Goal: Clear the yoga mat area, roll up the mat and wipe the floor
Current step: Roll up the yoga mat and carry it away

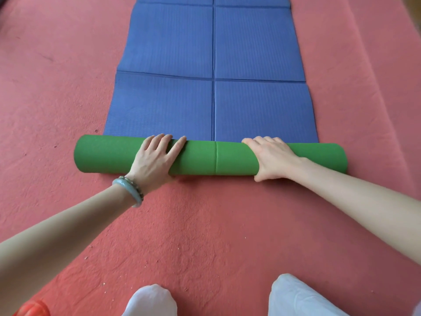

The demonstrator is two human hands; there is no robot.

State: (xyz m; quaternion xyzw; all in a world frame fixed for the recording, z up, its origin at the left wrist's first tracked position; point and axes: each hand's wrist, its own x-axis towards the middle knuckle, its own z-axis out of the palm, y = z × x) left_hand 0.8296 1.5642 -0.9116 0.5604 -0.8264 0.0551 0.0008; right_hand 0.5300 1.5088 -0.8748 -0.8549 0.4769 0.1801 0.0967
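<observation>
Head view is showing two knees (152, 299) in pale trousers at the near edge, kneeling on the red floor (205, 236). Just past them both forearms are reaching forward, the left wrist wearing a greenish bangle (129, 187). The left hand (152, 158) is lying flat on the roll (216, 157), fingers straight and spread, pressing rather than gripping. The right hand (271, 156) is draping over the roll, its fingers bending over the far side and the thumb resting at the near foot of the roll; whether it is truly gripping I cannot tell.

The roll, green on the outside, is lying crosswise under both palms. Directly beyond the fingertips the unrolled part of the mat (214, 65) is stretching away, blue side up, creased into panels.

Rolling seems to be the step in hand, with most of the mat left and no wiping started. The next move probably calls for even forward pressure from both palms, keeping the ends square so the roll is not coning.
</observation>
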